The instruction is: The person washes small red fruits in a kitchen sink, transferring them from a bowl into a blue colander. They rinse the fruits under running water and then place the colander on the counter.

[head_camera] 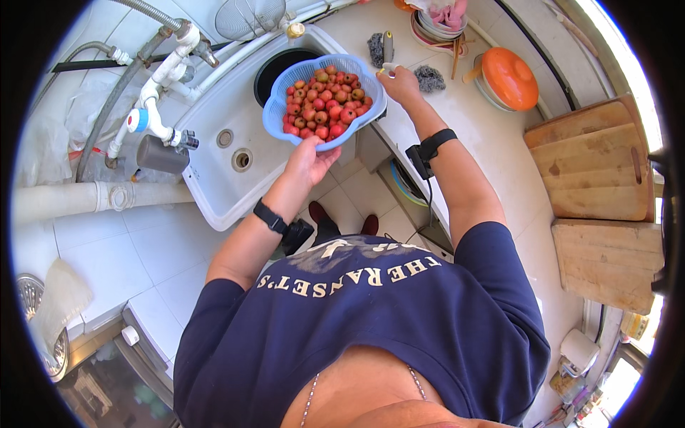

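Observation:
A blue plastic colander basket [274,115] full of red hawthorn fruits [326,101] is tilted slightly over the right side of the sink. My left hand [313,162] supports it from the near side, thumb on the rim and fingers underneath. Just past the basket's right edge, over the counter, my right hand [400,85] pinches a small white object [392,67] with a yellow bit; the fingers hide most of it. Beneath the basket's far left side, a black basin [263,80] stands in the white sink [214,160].
Grey scouring pads [429,79] and a grey-handled tool [388,47] lie near my right hand. Farther along the counter [497,155] are stacked bowls [439,29], an orange-lidded pot [508,79] and wooden cutting boards [594,166]. Water pipes [155,101] and a brass tap [295,30] flank the sink.

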Demonstrator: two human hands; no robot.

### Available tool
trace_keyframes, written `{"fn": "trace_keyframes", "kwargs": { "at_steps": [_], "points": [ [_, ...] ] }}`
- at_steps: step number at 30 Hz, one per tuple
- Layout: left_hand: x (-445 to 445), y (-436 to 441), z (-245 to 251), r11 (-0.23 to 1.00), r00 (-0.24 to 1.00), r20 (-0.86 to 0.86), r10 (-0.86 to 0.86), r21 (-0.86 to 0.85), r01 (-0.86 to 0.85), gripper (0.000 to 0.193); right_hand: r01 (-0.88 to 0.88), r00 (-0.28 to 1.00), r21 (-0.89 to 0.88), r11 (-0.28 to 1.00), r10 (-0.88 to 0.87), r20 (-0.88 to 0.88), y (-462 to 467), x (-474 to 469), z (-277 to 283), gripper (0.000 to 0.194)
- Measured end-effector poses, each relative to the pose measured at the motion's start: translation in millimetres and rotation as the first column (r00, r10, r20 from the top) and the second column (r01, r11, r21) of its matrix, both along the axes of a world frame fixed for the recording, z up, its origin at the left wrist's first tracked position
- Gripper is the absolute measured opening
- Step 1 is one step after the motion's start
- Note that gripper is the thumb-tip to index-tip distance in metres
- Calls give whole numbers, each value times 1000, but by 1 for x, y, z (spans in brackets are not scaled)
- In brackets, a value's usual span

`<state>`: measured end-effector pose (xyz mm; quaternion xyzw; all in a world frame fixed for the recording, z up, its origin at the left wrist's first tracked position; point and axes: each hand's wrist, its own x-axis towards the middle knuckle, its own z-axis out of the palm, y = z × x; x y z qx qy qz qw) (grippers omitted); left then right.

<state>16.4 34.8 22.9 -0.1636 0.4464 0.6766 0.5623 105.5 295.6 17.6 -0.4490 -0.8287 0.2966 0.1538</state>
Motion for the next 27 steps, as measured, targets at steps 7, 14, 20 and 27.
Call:
{"fn": "trace_keyframes", "kwargs": {
  "at_steps": [7, 14, 20, 27],
  "points": [
    [-7, -30, 11, 998, 998, -32, -62, 0, 62, 40, -86, 944, -37, 996, 93, 315, 32, -16, -9, 42],
    [-11, -40, 8, 993, 989, -93, -114, 23, 116, 40, -52, 896, 40, 998, 29, 443, 45, -40, -25, 38],
    [-17, -41, 2, 993, 990, -83, -117, -3, 117, 42, 49, 953, -57, 997, -30, 302, 53, -46, -40, 32],
    [-18, -44, -4, 994, 991, -84, -105, 29, 108, 42, 30, 999, 53, 998, -30, 16, 54, -17, -27, 24]
  ]
}}
